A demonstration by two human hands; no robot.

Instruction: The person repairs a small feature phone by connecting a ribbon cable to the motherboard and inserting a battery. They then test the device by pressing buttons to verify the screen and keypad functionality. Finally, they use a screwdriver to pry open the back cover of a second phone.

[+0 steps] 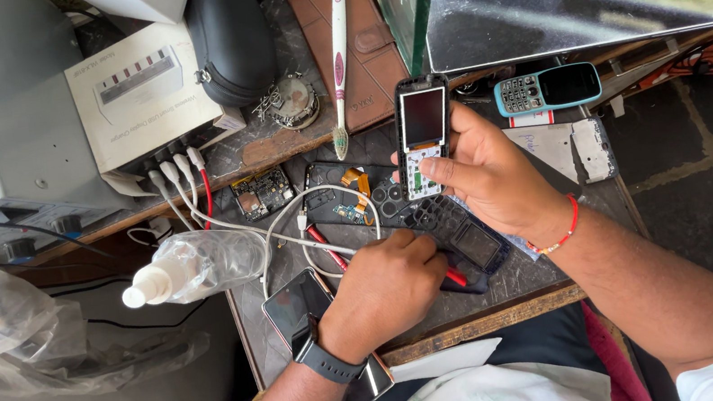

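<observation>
Two phone parts in hand. The right hand [484,171] holds a stripped phone [423,133] upright above the counter [494,288], fingers [448,167] closed on its lower right edge, screen toward the camera. Below it the black front cover [460,233] lies flat on the counter; the left hand [386,292] presses down on it, fingers curled shut around a red-handled tool [331,251], tip hidden under the knuckles. Judgement: keep the cover pinned flat and the tool low, so it does not slip toward the loose circuit board [260,192] or white cables [287,227] just left. A toothbrush [337,58] lies further up, a blue phone [547,88] to the right, a plastic bottle [193,268] at left.
</observation>
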